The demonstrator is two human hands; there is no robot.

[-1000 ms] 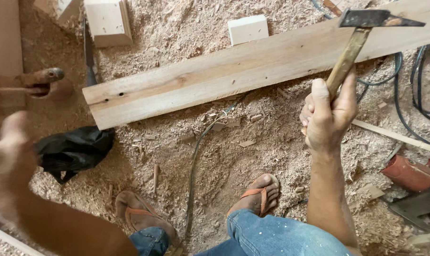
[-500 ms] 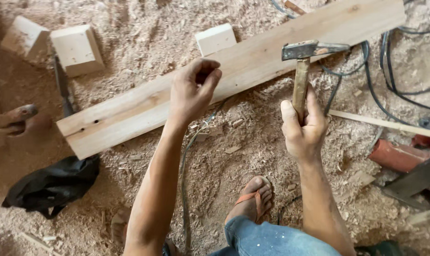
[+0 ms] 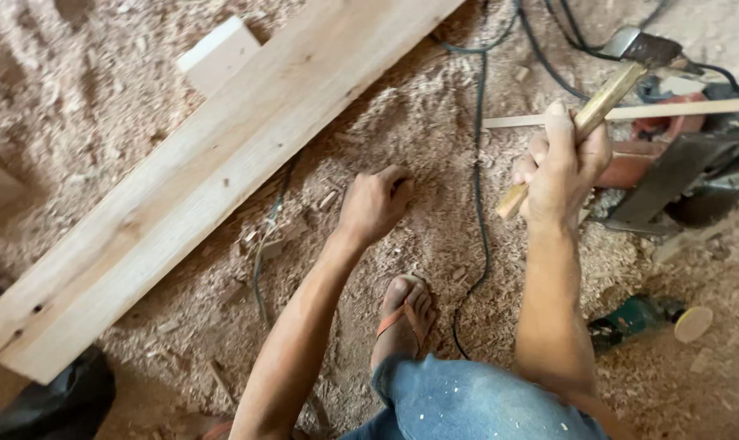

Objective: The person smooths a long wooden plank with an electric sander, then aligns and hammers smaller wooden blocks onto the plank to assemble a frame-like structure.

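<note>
Right hand [image 3: 566,167] clenched around wooden-handled steel hammer [image 3: 605,90], head raised; left hand [image 3: 375,204] curled, fingertips down in sawdust floor [image 3: 434,147], right of long pale wooden plank [image 3: 214,171].

plank [image 3: 190,191] ends cut off, left hand [image 3: 373,204] fingertips hidden in sawdust [image 3: 434,122]

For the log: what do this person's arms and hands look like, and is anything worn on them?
Both arms are bare to the frame's lower edge, with no sleeves in view. The left hand and right hand have no gloves; no rings, watch or wristband can be seen. Lower down, speckled blue jeans and an orange-strapped sandal.
</note>
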